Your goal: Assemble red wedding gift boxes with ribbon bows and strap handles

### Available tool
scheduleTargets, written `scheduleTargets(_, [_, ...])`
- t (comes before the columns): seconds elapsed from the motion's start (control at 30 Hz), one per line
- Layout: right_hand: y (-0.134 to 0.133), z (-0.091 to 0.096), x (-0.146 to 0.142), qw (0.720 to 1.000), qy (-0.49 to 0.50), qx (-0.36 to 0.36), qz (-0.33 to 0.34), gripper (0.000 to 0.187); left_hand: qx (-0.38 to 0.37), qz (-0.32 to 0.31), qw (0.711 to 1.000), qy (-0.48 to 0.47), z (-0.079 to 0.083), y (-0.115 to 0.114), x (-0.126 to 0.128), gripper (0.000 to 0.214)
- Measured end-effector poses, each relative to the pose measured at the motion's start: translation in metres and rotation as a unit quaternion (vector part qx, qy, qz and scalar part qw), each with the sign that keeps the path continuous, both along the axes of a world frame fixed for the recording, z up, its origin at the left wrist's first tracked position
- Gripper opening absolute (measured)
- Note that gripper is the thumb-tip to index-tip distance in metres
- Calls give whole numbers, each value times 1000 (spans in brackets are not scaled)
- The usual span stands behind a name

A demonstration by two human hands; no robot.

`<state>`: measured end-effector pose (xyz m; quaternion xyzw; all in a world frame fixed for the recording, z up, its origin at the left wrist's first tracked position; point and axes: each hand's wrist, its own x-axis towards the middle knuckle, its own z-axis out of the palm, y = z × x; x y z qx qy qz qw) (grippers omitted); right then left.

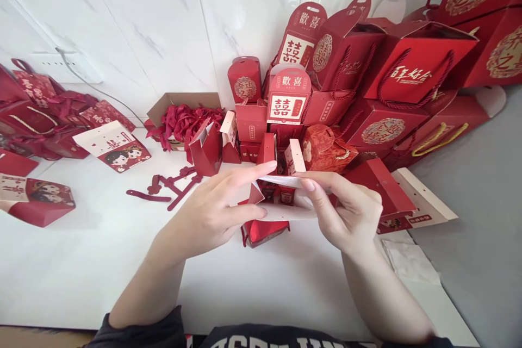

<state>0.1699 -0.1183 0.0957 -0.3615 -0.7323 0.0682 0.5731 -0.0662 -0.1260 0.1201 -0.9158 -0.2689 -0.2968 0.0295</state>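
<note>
Between my hands is a paper gift box point(289, 212) with white inner walls, its top open. Small red packets point(286, 194) show inside it. My left hand point(214, 209) grips the left side of the box, with its fingers along the near and far rims; its thumb is hidden. On the right, my right hand point(348, 209) pinches the far rim between thumb and forefinger, its other fingers curled in. Just beneath the box, a red item point(267, 232) with dark red cord lies on the table, partly covered.
Red gift boxes and bags point(411, 65) are stacked along the wall at the right. A cardboard box of red ribbon point(183, 119) stands behind, with dark red straps point(175, 187) before it. More boxes point(116, 147) lie left. White paper point(411, 261) lies at the right edge.
</note>
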Motion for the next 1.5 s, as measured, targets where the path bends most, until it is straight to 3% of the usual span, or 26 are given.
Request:
scheduleTargets(0.47, [-4, 5, 1, 999, -17, 7, 45, 13, 16, 29, 999, 31, 2, -17, 6, 23])
scheduleTargets(0.83, [-2, 2, 4, 998, -44, 19, 27, 11, -8, 44, 998, 45, 5, -20, 9, 16])
scheduleTargets(1.1, [-3, 4, 12, 996, -73, -29, 31, 12, -33, 55, 997, 45, 5, -22, 8, 20])
scheduleTargets(1.5, [-4, 11, 15, 992, -66, -64, 88, 13, -42, 72, 995, 47, 6, -24, 8, 18])
